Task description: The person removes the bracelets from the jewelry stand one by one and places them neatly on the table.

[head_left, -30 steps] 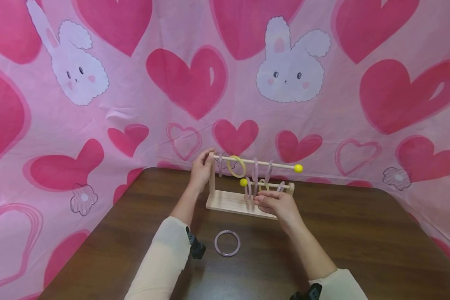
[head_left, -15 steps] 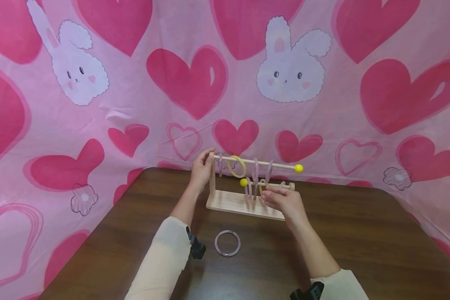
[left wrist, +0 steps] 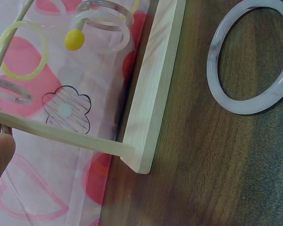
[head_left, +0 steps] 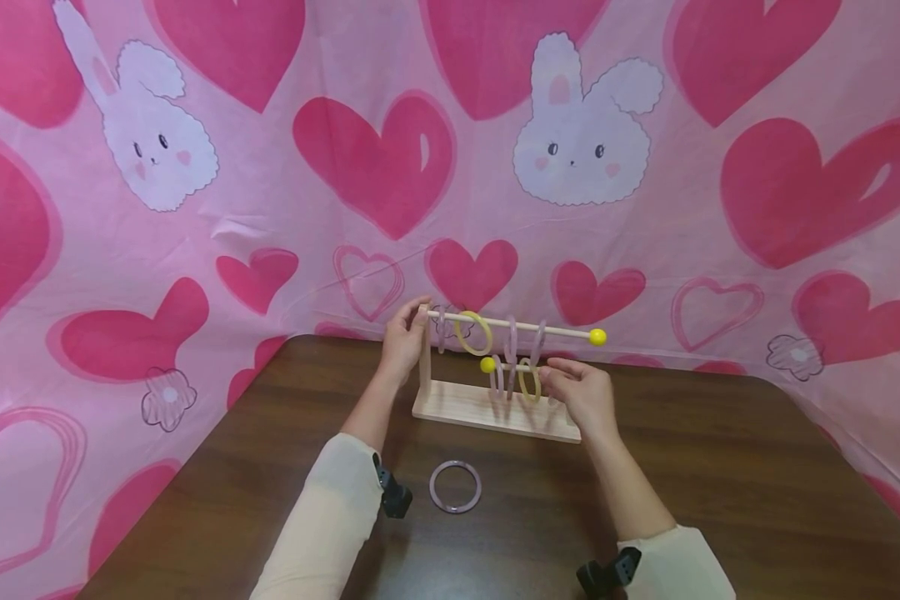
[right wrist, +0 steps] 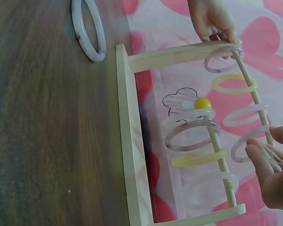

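A wooden bangle stand (head_left: 495,412) bears two rods with yellow ball tips. On the upper rod (head_left: 562,331) hang several bangles, including a yellow bangle (head_left: 472,333) and a purple bangle (right wrist: 221,59). The lower rod (right wrist: 219,150) carries another yellow bangle (head_left: 529,382), a greyish purple bangle (right wrist: 191,136) and pale ones. My left hand (head_left: 403,342) grips the top of the stand's left post. Fingers extended, my right hand (head_left: 581,396) hovers before the lower rod's right end, beside the yellow bangle, with nothing seen held. It partly hides the right post and the rightmost pale bangle (right wrist: 210,188).
One loose lilac bangle (head_left: 455,487) lies flat on the dark wooden table (head_left: 510,533), in front of the stand. A pink cloth (head_left: 480,200) printed with hearts and rabbits hangs behind the table.
My right hand has moved right along the lower rod, past the yellow bangle, which now shows fully. The left hand and the loose bangle have stayed in place.
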{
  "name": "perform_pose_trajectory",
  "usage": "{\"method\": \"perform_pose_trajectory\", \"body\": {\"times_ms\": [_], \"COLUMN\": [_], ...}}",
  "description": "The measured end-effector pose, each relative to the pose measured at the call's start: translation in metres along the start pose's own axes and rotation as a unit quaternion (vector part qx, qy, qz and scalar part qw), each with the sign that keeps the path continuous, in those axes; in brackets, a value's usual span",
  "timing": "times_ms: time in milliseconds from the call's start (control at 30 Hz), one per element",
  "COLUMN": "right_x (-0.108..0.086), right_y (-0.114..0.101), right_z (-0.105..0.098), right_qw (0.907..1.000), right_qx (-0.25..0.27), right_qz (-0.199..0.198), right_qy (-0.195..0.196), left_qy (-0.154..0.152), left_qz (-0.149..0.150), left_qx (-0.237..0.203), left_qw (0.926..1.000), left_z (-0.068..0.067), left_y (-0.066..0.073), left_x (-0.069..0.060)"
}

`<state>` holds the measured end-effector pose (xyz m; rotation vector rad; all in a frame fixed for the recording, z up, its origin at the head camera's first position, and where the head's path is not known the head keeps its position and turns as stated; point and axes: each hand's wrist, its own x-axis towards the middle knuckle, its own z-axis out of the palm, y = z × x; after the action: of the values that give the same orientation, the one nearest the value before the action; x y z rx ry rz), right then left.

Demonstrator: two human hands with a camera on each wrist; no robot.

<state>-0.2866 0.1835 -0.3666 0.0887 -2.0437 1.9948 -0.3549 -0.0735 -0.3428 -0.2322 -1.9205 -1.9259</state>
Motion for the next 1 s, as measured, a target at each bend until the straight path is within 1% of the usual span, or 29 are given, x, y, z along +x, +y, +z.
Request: {"method": "perform_pose_trajectory", "body": {"times_ms": [33, 67, 100, 133, 200, 267, 333, 367, 467, 533, 567, 700, 767, 1000], "right_x": [0.001, -0.003, -0.006, -0.005, -0.005, -0.004, -0.002, -0.001, 0.0, 0.0, 0.0, 0.0, -0.001, 0.0], "right_y": [-0.001, -0.009, -0.018, -0.018, -0.021, -0.022, -0.021, -0.02, -0.019, -0.019, -0.019, -0.02, -0.021, -0.022], "right_z": [0.001, 0.004, 0.007, 0.008, 0.01, 0.011, 0.013, 0.014, 0.016, 0.018, 0.019, 0.021, 0.022, 0.025], "right_qw": [0.9995, 0.997, 0.9927, 0.9885, 0.9789, 0.9709, 0.9668, 0.9654, 0.9606, 0.9555, 0.951, 0.9308, 0.923, 0.9143], "right_qx": [-0.029, -0.073, -0.115, -0.144, -0.196, -0.23, -0.244, -0.248, -0.26, -0.27, -0.28, -0.32, -0.336, -0.353], "right_qz": [-0.008, -0.009, -0.008, -0.015, -0.027, -0.037, -0.047, -0.051, -0.069, -0.087, -0.098, -0.142, -0.153, -0.157], "right_qy": [0.01, 0.024, 0.036, 0.041, 0.052, 0.057, 0.059, 0.061, 0.072, 0.08, 0.086, 0.104, 0.108, 0.123], "left_qy": [-0.002, -0.005, -0.007, -0.009, -0.011, -0.011, -0.009, -0.007, -0.002, 0.001, 0.001, 0.001, 0.002, 0.005], "left_qz": [-0.001, -0.001, -0.001, 0.0, 0.001, 0.0, 0.0, -0.001, -0.002, -0.003, -0.003, -0.003, -0.004, -0.002], "left_qx": [-0.003, -0.006, -0.01, -0.012, -0.009, -0.003, 0.005, 0.007, 0.005, 0.004, 0.005, 0.006, 0.008, 0.012], "left_qw": [1.0, 1.0, 0.9999, 0.9999, 0.9999, 0.9999, 1.0, 1.0, 1.0, 1.0, 1.0, 1.0, 1.0, 0.9999], "left_z": [0.0, -0.001, -0.001, -0.001, -0.001, -0.001, 0.0, 0.0, 0.0, 0.001, 0.001, 0.001, 0.0, 0.0], "left_y": [0.0, 0.0, 0.001, 0.002, 0.01, 0.018, 0.028, 0.027, 0.014, 0.005, 0.0, -0.001, 0.0, -0.001], "left_x": [0.0, 0.0, 0.0, -0.001, -0.005, -0.01, -0.015, -0.014, -0.008, -0.002, 0.0, 0.001, 0.001, 0.001]}}
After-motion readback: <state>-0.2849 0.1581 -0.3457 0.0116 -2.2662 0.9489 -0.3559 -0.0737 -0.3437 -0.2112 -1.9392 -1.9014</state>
